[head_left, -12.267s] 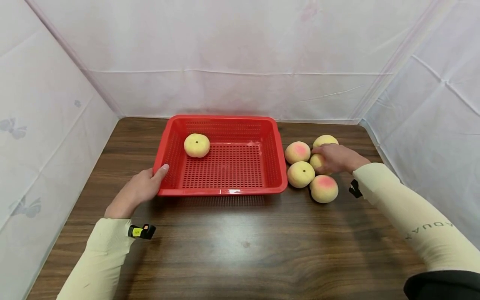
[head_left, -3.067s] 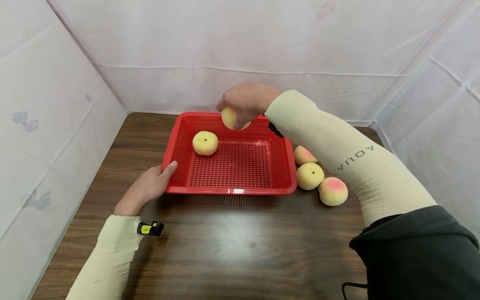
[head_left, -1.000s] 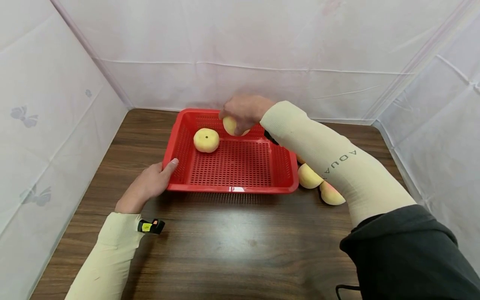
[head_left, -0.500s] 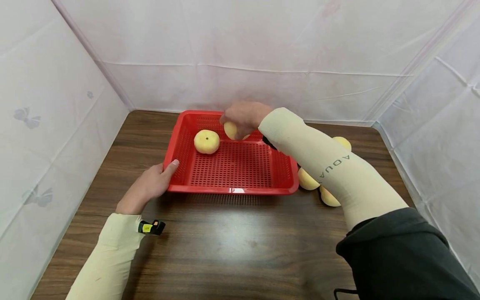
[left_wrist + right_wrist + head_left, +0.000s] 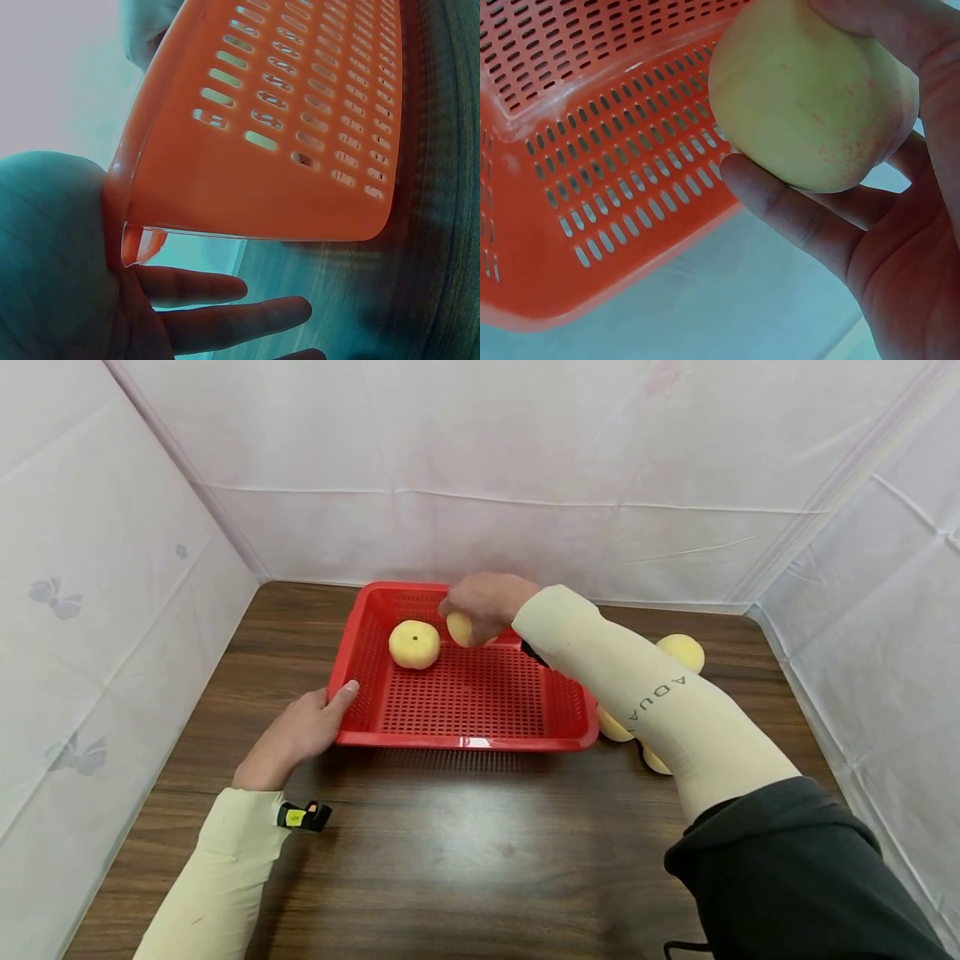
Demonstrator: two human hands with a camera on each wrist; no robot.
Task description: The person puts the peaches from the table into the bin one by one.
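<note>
A red perforated plastic basket (image 5: 465,742) sits on the table with one flat yellow peach (image 5: 414,645) in its left part. At the basket's left front corner, my left hand (image 5: 300,731) holds the rim, thumb over the top. In the left wrist view its other fingers (image 5: 236,322) stretch out beyond the rim, outside the wall. My right hand (image 5: 491,602) grips a second peach (image 5: 460,628) inside the basket toward the back, right of the first. The right wrist view shows that peach (image 5: 810,97) between thumb and fingers, close over the slotted bottom (image 5: 622,161).
More peaches lie right of the basket, partly hidden by my right sleeve: one farther back (image 5: 682,652), one by the basket's wall (image 5: 613,727) and one nearer me (image 5: 657,762). Pale cloth walls (image 5: 480,527) close off the dark wooden table (image 5: 450,860) behind and beside.
Earlier, my right hand was among the peaches at the right; it then carried one over the basket's back. Over the last second it has lowered slightly into the basket. My left hand stays on the rim.
</note>
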